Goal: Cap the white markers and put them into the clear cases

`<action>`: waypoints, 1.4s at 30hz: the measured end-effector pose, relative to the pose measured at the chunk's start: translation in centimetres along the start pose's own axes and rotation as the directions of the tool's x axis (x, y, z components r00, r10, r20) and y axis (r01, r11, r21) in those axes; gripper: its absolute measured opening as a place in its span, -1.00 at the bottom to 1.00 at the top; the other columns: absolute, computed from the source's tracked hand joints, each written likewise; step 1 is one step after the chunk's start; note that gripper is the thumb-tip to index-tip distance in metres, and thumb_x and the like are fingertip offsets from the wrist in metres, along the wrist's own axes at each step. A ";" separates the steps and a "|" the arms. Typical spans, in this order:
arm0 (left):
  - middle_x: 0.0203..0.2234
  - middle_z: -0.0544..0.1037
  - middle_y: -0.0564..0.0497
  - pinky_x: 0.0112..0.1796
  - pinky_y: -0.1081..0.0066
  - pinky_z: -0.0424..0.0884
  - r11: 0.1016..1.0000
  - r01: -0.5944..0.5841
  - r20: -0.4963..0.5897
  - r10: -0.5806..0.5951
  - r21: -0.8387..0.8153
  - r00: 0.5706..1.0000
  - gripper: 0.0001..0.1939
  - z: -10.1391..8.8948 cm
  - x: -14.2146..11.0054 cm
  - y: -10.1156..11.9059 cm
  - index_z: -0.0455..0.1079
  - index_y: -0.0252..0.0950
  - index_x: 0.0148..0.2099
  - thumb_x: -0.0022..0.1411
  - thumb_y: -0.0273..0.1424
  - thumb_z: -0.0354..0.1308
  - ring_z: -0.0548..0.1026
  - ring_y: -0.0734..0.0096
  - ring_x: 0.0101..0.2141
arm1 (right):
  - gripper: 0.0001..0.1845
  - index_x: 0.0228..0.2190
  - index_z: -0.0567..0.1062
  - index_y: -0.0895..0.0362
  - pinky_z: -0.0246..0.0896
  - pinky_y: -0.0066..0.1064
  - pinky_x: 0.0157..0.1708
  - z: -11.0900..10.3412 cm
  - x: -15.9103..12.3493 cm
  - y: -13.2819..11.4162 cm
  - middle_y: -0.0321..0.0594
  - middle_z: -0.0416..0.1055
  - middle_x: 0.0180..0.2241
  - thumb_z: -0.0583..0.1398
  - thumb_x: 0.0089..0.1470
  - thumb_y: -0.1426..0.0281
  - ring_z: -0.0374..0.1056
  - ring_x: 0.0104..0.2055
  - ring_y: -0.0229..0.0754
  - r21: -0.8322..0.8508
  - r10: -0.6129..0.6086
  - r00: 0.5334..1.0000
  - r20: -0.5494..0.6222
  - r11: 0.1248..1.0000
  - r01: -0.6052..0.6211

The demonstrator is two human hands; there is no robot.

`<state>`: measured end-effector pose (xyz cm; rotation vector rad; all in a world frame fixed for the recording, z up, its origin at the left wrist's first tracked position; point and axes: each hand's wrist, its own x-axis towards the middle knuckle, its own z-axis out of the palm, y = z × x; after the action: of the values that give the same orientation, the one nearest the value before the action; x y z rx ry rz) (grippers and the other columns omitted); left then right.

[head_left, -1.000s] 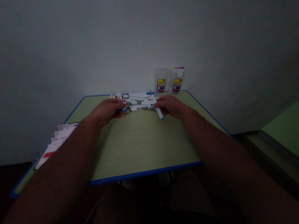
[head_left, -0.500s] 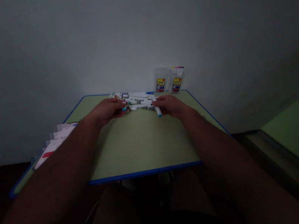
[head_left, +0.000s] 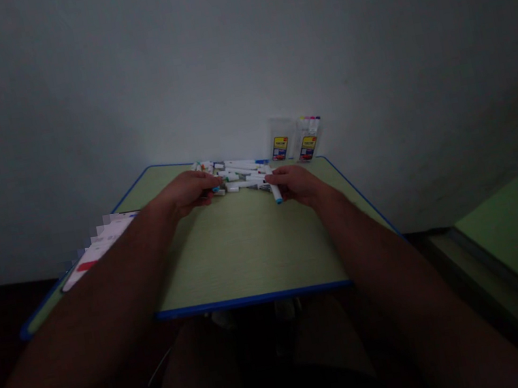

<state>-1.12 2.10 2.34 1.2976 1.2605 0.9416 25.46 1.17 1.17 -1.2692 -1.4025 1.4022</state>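
My right hand (head_left: 293,183) is closed around a white marker (head_left: 274,190) with a light-blue end pointing down toward me. Left of it, my left hand (head_left: 191,190) has its fingers pinched together at the near-left side of the marker pile. A small light-blue piece (head_left: 216,189) shows at those fingertips, looking like a marker's end; the rest of it is hidden by the fingers. Between and behind both hands lie several loose white markers (head_left: 240,165) with coloured ends, heaped crosswise.
Two clear plastic cases stand against the wall at the back right: a case without visible markers (head_left: 279,134) and a case holding several markers (head_left: 309,136). A lit tablet or phone (head_left: 99,250) lies at the left of the blue-edged table (head_left: 248,249). A wall rises directly behind.
My left fingertips have shifted slightly right over the pile, covering more of the light-blue piece. My right hand keeps the marker nearly in place; the whole view has shifted slightly.
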 end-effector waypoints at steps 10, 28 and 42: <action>-0.63 0.40 0.05 -0.57 0.48 0.28 1.000 0.022 0.024 -0.022 -0.005 0.999 -0.85 0.1 0.0 0.1 0.47 -0.34 -0.46 0.04 -0.43 0.37 0.29 0.57 -0.61 | -0.85 -0.46 0.45 0.17 0.14 -0.52 -0.67 0.1 -0.2 -0.1 -0.37 0.31 -0.62 0.29 0.13 0.43 0.22 -0.64 -0.38 -0.013 -0.003 1.000 0.002 1.000 0.003; -0.57 0.49 -0.02 -0.56 0.48 0.26 1.000 -0.010 0.063 0.010 0.008 0.998 -0.85 0.0 0.3 -0.5 0.51 -0.35 -0.45 0.00 -0.39 0.40 0.33 0.55 -0.59 | -0.89 -0.42 0.48 0.16 0.14 -0.51 -0.67 0.2 -0.1 0.0 -0.35 0.34 -0.61 0.31 0.08 0.43 0.22 -0.62 -0.36 -0.024 0.005 1.000 0.022 1.000 -0.005; -0.60 0.40 0.04 -0.54 0.47 0.24 0.997 -0.024 0.045 0.020 0.073 0.999 -0.87 0.5 -0.2 -0.1 0.48 -0.32 -0.46 0.09 -0.40 0.29 0.30 0.53 -0.58 | -0.92 -0.38 0.58 0.19 0.13 -0.54 -0.56 0.3 0.3 0.7 -0.36 0.40 -0.55 0.33 0.04 0.42 0.23 -0.57 -0.39 -0.098 -0.059 0.998 -0.010 0.994 0.058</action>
<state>-0.70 1.82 2.16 1.3850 1.2591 0.8844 25.20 1.32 0.42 -1.2859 -1.5033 1.2977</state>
